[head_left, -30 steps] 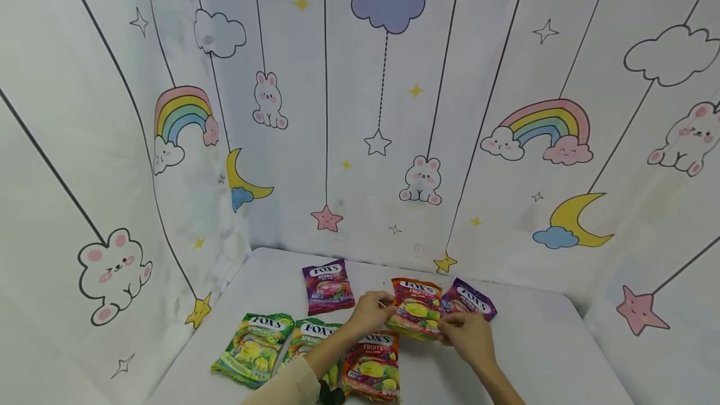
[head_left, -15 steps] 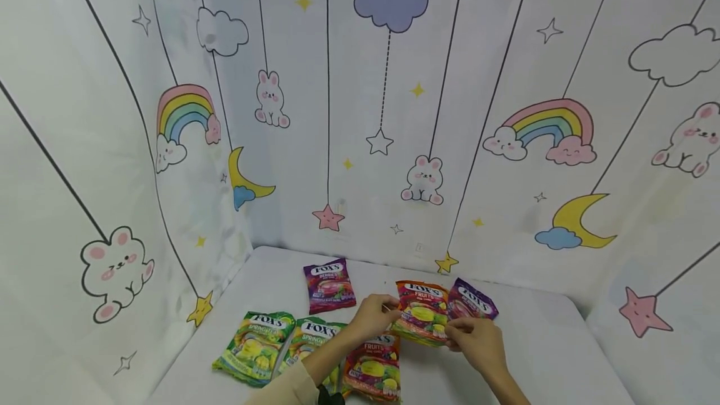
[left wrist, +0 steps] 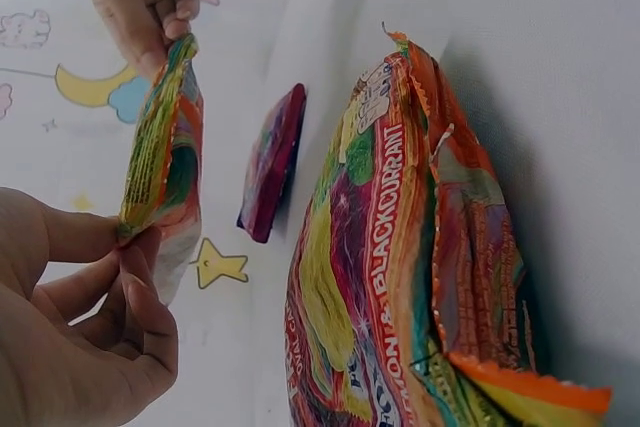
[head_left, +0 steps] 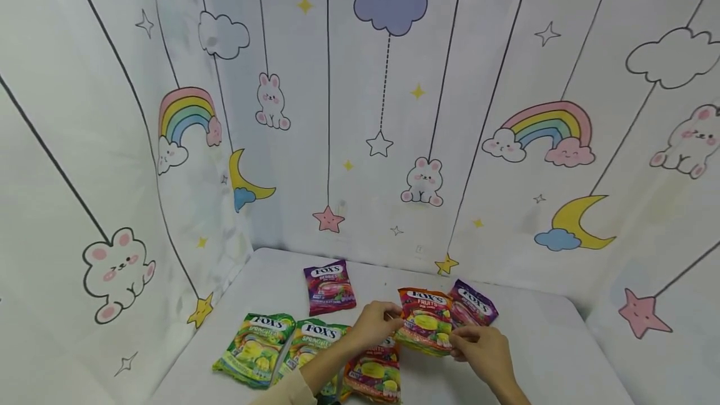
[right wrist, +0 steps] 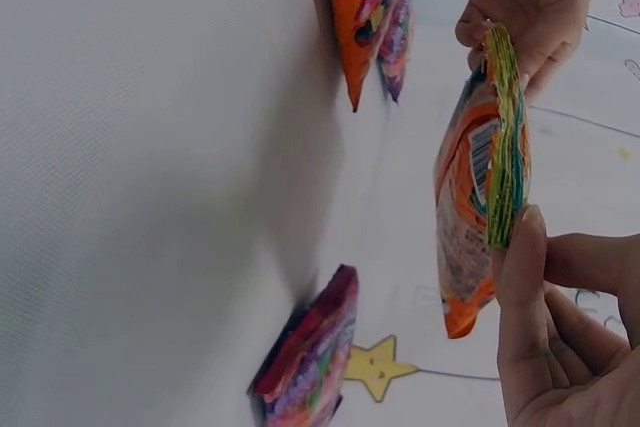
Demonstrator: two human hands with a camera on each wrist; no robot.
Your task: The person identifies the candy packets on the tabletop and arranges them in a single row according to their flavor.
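Observation:
Between my two hands is an orange-and-red FOX'S Fruits candy bag [head_left: 425, 319], raised over the table with its front toward the head camera. My left hand [head_left: 374, 325] pinches its left side between thumb and fingers. On the other side, my right hand [head_left: 485, 352] pinches the lower right corner. The left wrist view shows the held bag [left wrist: 165, 152] edge-on, a hand at each end. A second Fruits bag [head_left: 371, 372] lies below, partly covered by my left forearm. Behind the held bag, a purple Berries bag [head_left: 474, 305] is partly hidden.
Two green Springtea candy bags [head_left: 255, 350] lie side by side at the left, one partly under my left arm. Another purple Berries bag [head_left: 330, 288] lies farther back. The white table [head_left: 540, 342] ends at a white patterned backdrop [head_left: 495, 36].
Both hands have shifted the held Fruits bag slightly to the right and nearer to me. The bags on the table stay where they were.

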